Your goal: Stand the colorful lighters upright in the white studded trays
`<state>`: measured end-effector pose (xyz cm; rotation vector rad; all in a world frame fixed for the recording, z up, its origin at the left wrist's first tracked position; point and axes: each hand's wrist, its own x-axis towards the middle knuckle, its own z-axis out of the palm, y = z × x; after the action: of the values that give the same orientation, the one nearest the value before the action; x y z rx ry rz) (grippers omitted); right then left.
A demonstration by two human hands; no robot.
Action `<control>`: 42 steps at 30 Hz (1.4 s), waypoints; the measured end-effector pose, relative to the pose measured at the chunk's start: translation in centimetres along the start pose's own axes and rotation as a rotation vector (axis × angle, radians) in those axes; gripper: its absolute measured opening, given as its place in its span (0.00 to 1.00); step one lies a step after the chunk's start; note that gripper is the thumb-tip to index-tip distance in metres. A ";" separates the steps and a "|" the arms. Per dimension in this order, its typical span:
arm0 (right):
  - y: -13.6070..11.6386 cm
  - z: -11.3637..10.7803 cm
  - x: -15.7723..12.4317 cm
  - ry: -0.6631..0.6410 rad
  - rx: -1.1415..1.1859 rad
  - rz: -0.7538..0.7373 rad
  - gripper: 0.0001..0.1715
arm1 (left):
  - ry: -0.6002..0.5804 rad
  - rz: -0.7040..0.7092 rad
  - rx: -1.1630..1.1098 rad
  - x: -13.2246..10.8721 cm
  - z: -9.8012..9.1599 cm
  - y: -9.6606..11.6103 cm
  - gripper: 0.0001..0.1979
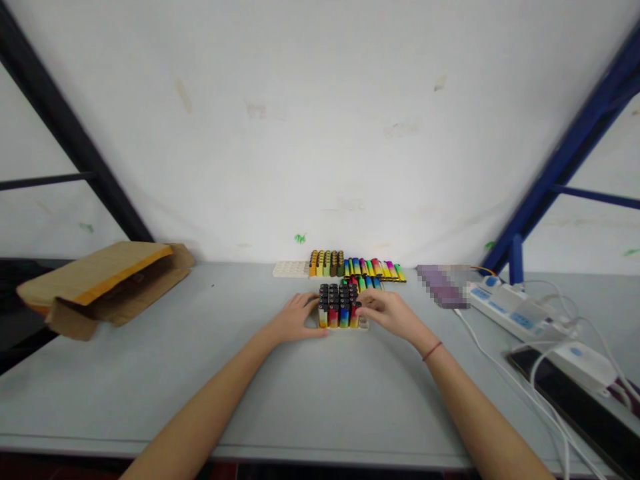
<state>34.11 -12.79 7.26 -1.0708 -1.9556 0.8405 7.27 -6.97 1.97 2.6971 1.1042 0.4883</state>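
Note:
Several colourful lighters [333, 316] with black tops stand upright in rows in a small white tray [365, 326] at the middle of the table. My left hand [295, 318] curls round the tray's left side, thumb along the front corner and fingers behind. At the right end of the rows, my right hand [393, 312] has its thumb and fingers closed on a red and yellow lighter [355, 316]. Its fingers partly hide the tray's right side. Behind lie more multicoloured lighters [373, 268] on their sides, partly covered by the standing ones.
Against the wall stand a block of yellow-to-dark lighters [327, 263] and a white holed tray [291, 269]. An open cardboard box [115, 273] lies left. On the right are a power strip [530, 320], white cables [480, 343], a dark phone [565, 400] and a blurred purple item [443, 285].

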 end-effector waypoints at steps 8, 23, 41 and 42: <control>1.0 -2.7 -0.2 0.315 -0.229 0.090 0.16 | -0.023 -0.009 0.007 0.1 -0.1 0.1 0.42; 7.0 -2.5 0.7 0.324 -0.616 0.230 0.17 | -0.018 -0.013 0.012 0.1 0.0 0.0 0.41; 5.5 -3.4 1.0 0.631 0.345 0.443 0.09 | -0.041 -0.018 0.024 0.1 -0.3 0.3 0.41; 5.1 -3.6 0.9 0.649 0.528 0.425 0.08 | -0.042 -0.017 0.024 0.1 -0.3 0.4 0.41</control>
<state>38.81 -9.08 5.23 -1.2400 -0.9133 0.9973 7.47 -7.12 2.39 2.7030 1.1284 0.4167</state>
